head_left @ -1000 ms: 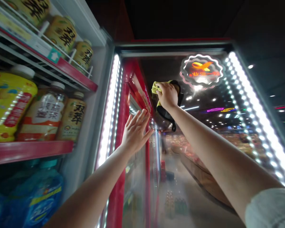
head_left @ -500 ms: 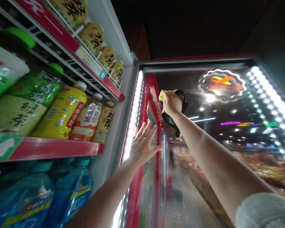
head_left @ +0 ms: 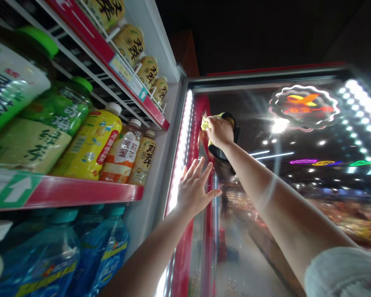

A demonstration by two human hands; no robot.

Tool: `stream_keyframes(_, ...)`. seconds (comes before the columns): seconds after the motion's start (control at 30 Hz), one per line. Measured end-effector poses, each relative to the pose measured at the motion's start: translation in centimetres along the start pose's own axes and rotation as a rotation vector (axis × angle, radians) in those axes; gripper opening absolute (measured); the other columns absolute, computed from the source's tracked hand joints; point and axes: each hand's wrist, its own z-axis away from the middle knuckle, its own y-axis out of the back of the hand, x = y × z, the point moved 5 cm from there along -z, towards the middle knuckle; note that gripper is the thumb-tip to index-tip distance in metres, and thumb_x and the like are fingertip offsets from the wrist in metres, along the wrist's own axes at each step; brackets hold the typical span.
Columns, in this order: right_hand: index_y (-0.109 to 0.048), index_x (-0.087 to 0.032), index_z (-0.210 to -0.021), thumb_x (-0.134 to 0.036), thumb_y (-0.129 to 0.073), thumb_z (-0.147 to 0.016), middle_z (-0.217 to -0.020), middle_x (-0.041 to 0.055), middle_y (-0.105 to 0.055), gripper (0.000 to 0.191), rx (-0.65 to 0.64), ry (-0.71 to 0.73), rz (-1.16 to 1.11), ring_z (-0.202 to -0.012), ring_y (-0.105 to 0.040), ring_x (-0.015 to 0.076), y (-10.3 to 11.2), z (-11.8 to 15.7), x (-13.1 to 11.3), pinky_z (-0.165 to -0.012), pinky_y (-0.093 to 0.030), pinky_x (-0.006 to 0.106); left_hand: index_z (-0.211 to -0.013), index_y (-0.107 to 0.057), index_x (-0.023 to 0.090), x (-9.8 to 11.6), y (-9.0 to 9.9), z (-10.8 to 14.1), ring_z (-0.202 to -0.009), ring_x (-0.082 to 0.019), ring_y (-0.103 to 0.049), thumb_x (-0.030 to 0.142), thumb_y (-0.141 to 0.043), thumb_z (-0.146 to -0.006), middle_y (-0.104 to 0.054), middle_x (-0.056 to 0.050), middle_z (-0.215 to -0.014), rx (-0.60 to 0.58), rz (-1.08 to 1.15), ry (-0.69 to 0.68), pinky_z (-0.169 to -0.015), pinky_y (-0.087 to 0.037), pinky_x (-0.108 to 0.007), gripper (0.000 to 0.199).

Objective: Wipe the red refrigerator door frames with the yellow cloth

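Note:
My right hand is closed on a yellow cloth, pressed against the glass door near its upper left corner. A dark shape with a yellow edge behind that hand looks like its reflection. Lower and to the left, my left hand has its fingers spread and holds nothing. It is beside the red door frame and the bright light strip; whether it touches them I cannot tell.
On the left, shelves with a red front edge hold several drinks, among them a yellow bottle and a blue bottle. A lit oval sign shows at the upper right of the glass.
My right hand and the cloth have slid slightly left along the glass. The view has shifted, so shelves and door appear further right. My left hand stays spread.

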Motion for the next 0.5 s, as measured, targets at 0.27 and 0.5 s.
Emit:
stream_keyframes(0.27,-0.075,-0.025,-0.114,-0.016,-0.065,-0.078,-0.118,0.0032,-0.076,0.038,-0.212,0.278,-0.226,-0.112,-0.068,0.0235,-1.3,1.6,-2.6,-0.102,-0.050,0.035,-0.156,-0.034,0.032,0.0,-0.3,0.1,-0.156,-0.031,-0.023,0.062,-0.068,-0.084,-0.025,-0.006,-0.169,0.042,0.010,-0.021,-0.125,-0.026,-0.059,0.086)
stream_keyframes(0.5,-0.060,-0.018,-0.136,-0.022,-0.048,-0.096,-0.133,0.0089,-0.069,0.043,0.023,0.027,-0.307,-0.120,-0.065,0.0212,-3.9,-2.9,-5.1,-0.104,-0.049,0.035,-0.151,-0.043,0.029,0.1,-0.2,0.5,-0.154,-0.031,-0.029,0.063,-0.066,-0.085,-0.037,-0.008,-0.164,0.099,0.013,-0.036,-0.122,-0.034,-0.056,0.077)
